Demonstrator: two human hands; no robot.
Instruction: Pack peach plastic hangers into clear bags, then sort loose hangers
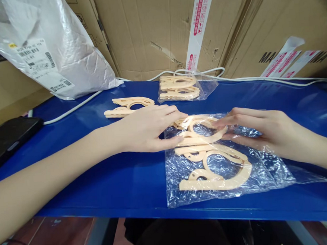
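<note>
A clear plastic bag (257,175) lies on the blue table (99,171) with several peach plastic hanger pieces (214,171) in it. My left hand (149,129) pinches the top peach piece (200,136) at the bag's left edge, thumb under and fingers over. My right hand (262,130) grips the crinkled bag mouth on the right, fingertips touching the same piece. Both hands are closed on what they hold.
A loose peach hanger (128,106) lies behind my left hand. A second filled bag (182,87) sits at the back centre. A white cable (75,108) runs along the rear. A grey plastic sack (51,44), cardboard boxes (151,30) and a black device (8,139) surround the table.
</note>
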